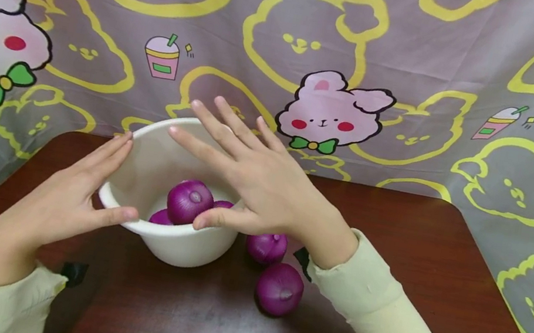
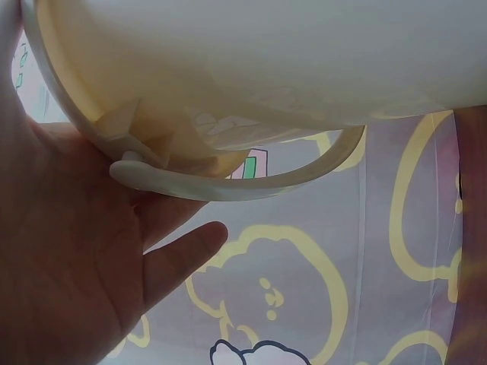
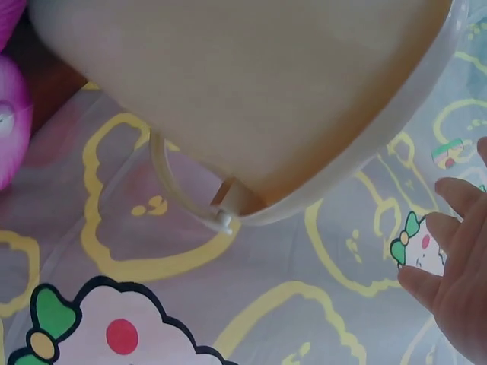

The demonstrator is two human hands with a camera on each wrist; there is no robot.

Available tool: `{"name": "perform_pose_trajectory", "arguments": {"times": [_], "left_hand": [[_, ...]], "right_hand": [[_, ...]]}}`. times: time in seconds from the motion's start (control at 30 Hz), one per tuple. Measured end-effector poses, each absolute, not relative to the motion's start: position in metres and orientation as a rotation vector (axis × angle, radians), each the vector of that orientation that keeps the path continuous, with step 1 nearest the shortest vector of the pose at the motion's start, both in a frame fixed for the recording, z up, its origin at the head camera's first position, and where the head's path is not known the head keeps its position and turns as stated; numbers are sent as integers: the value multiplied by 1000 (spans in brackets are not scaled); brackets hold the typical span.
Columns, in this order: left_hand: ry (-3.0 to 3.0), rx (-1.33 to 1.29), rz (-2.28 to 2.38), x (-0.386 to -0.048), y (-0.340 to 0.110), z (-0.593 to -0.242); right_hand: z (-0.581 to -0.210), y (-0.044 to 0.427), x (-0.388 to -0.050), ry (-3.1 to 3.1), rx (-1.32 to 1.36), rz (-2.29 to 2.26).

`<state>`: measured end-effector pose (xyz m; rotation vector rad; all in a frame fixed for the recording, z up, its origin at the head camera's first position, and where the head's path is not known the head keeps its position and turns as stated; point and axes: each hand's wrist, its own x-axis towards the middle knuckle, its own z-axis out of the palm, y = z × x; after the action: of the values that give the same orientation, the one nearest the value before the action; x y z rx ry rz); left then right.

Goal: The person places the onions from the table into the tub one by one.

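A white bucket [image 1: 185, 247] holds purple onions; the most visible onion [image 1: 189, 203] lies on top of others partly hidden. My left hand [image 1: 51, 206] touches the bucket's left rim with nearly straight fingers, its thumb by the near rim. In the left wrist view, the palm of the left hand [image 2: 68, 251] is beside the rim and the handle [image 2: 228, 188]. Spread fingers of my right hand [image 1: 268, 187] extend over the bucket's right side and hold nothing. The right wrist view shows the right hand [image 3: 464, 281] apart from the bucket [image 3: 251, 84].
Two more onions stand outside the bucket on its right: one onion [image 1: 265, 248] close to it, another onion [image 1: 279, 289] nearer the front. Small black pieces [image 1: 74, 273] lie on the brown table [image 1: 424, 248]. A patterned cloth [image 1: 426, 52] hangs behind and at the sides.
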<state>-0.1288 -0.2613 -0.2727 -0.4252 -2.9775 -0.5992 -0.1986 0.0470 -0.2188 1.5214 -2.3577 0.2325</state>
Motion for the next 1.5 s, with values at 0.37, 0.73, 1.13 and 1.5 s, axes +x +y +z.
{"name": "perform_pose_trajectory", "arguments": {"times": [0.37,0.73,1.13,1.5], "left_hand": [[-2979,-418,-582,-129,-260,-272],[-2986,-408,-598,-127,-259,-271],[-2983,-406,-566,-127,-258,-272],[-2978,-402,-552,-128,-258,-272]], "right_hand": [[-220,63,-193,-2249,1506,186],[-223,77,-189,-2272,1523,185],[-231,92,-186,-2289,1535,144],[-241,105,-184,-2311,1549,127]]}}
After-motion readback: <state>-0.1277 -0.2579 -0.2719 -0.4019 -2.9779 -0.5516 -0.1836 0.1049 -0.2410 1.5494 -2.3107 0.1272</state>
